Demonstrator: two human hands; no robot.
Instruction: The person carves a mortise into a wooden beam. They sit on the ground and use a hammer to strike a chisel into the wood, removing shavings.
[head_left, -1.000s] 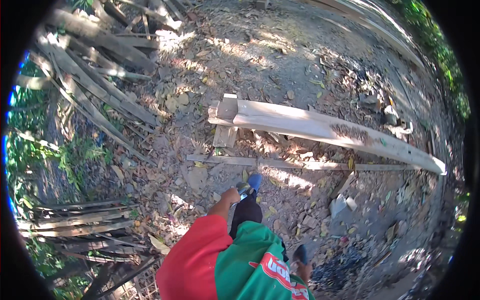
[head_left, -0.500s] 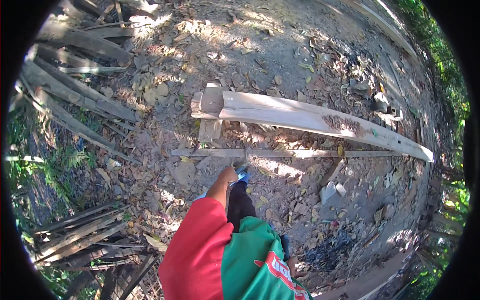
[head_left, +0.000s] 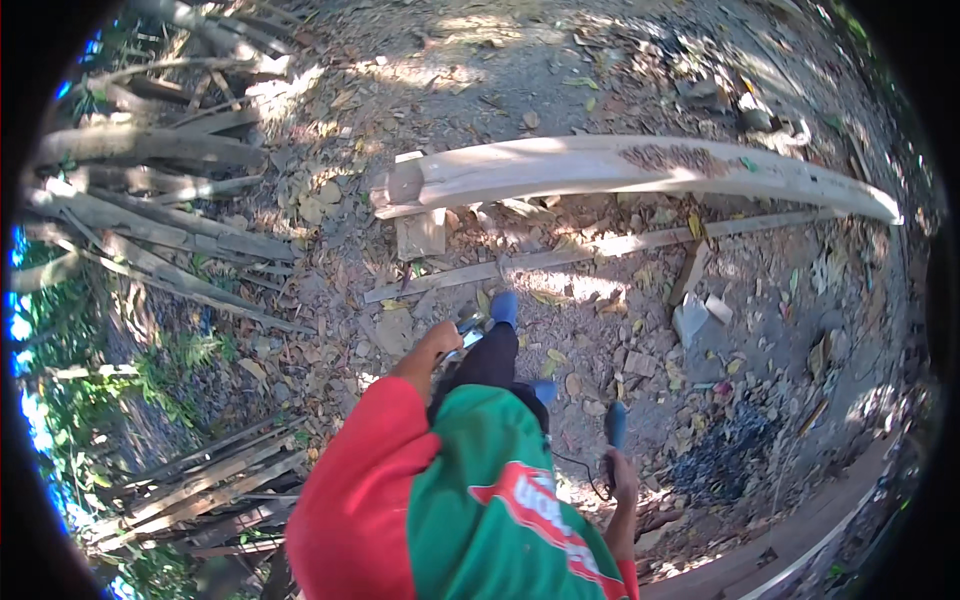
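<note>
My left hand (head_left: pixel 440 342) is closed on a silver-and-dark tool (head_left: pixel 467 336), too small to make out fully, beside my dark-trousered leg and blue shoe (head_left: pixel 505 309). My right hand (head_left: pixel 621 470) grips a grey-blue corded tool (head_left: pixel 616 425) at my right side, with a black cable looping left from it. Ahead lies a long pale wooden beam (head_left: pixel 550 160), its left end on short blocks (head_left: pixel 421 236). A thin board (head_left: pixel 560 256) lies on the ground between the beam and my feet.
Weathered planks and branches (head_left: pixel 170 145) are piled at the left, with another stack of boards (head_left: pixel 200 480) lower left. Broken light blocks (head_left: pixel 690 320), dry leaves and a dark ash patch (head_left: pixel 725 450) lie at the right. Long boards (head_left: pixel 800 540) run along the lower right.
I have stepped closer to the beam, which now sits higher in view. My right hand and its tool have come into view at the right; my left hand still grips its tool.
</note>
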